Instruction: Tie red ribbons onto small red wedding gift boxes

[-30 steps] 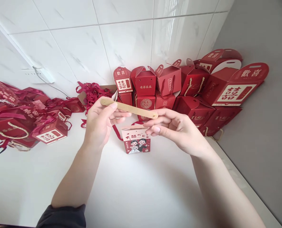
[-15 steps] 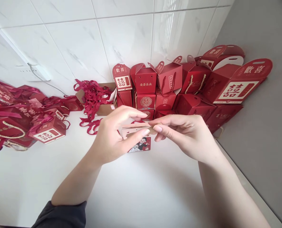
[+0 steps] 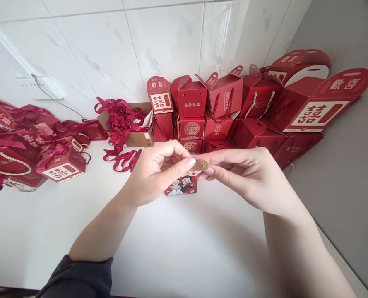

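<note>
My left hand [image 3: 159,171] pinches a narrow brown cardboard-like tab [image 3: 200,166] between thumb and fingers. A small hole shows near the rounded right end of the tab. My right hand [image 3: 242,171] is closed at that same end, its thumb and fingertips against it. Just below and behind the hands stands a small red gift box [image 3: 182,186] with a cartoon bride and groom on its front. My hands cover its upper part, so I cannot tell whether the tab belongs to it.
Red gift boxes [image 3: 191,101] with handles are stacked along the tiled wall. A cardboard carton [image 3: 138,138] overflows with dark red ribbons [image 3: 118,124]. More red boxes [image 3: 61,161] crowd the left. A grey panel [image 3: 342,174] borders the white table [image 3: 184,244] on the right.
The brown tab shows more between my hands, and its hole has come into view. My right thumb has shifted off its face to the end. The couple on the box is less covered.
</note>
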Demonstrator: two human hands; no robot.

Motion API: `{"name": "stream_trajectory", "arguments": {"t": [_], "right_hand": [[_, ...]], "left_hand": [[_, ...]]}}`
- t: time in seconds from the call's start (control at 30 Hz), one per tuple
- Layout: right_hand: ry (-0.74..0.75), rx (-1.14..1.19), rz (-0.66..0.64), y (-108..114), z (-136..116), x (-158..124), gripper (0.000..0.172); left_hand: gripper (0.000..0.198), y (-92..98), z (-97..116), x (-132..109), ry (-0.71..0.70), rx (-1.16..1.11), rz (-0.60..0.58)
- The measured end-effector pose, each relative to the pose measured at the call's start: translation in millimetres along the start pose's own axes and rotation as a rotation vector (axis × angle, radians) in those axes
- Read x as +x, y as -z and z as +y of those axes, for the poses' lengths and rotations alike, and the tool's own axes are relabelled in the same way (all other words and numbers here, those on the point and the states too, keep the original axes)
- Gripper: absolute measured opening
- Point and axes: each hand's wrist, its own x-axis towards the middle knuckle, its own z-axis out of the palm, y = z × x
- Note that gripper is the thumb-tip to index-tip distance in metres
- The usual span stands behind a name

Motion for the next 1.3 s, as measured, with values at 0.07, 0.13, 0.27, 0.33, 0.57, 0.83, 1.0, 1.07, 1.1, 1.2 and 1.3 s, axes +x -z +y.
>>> {"name": "stream_trajectory", "arguments": {"t": [0.07,0.13,0.27,0.33,0.57,0.83,1.0,1.07,1.1,1.2,1.3], "right_hand": [[-0.010,-0.019,0.019,-0.7,0.8,0.7,0.014],[-0.008,-0.089,0.014,-1.2,-0.1,1.4,0.009],[0.041,-0.268,-0.021,-2.0,-3.1,2.1,0.011],[0.054,-0.300,-0.034,-1.9,-3.2,2.4,0.015],[0.068,-0.210,-0.010,-2.5,2.7,3.5,0.009],[0.092,0.015,-0.006,-5.6,9.1,5.3,0.008],[0.164,-0.018,0.009,-6.3,7.9,6.6,0.009],[0.174,-0.015,0.019,-7.3,7.6,6.9,0.009],[0.174,-0.015,0.022,-7.8,7.5,6.9,0.009],[0.157,-0.063,0.025,-8.2,6.7,6.0,0.009],[0.136,-0.144,0.052,-7.9,5.5,4.7,0.011]], "left_hand": [[0.017,-2.5,-1.0,-0.9,-0.020,0.043,0.024],[0.013,-4.9,-2.8,-1.6,-0.030,0.049,0.023],[0.005,-7.9,-6.9,-2.4,-0.096,0.011,-0.021],[0.004,-7.9,-8.2,-1.7,-0.182,-0.005,0.015],[0.005,-6.2,-8.4,3.5,-0.401,-0.093,0.225],[0.013,-14.6,-11.6,-0.3,-0.365,0.015,0.161],[0.018,-16.6,-14.6,-1.6,-0.384,0.087,0.123],[0.021,-17.9,-16.5,-1.7,-0.403,0.131,0.138],[0.022,-18.7,-17.5,-1.8,-0.421,0.165,0.155],[0.023,-21.2,-20.1,-2.5,-0.467,0.247,0.190],[0.023,-21.7,-20.3,-3.0,-0.450,0.247,0.144]]}}
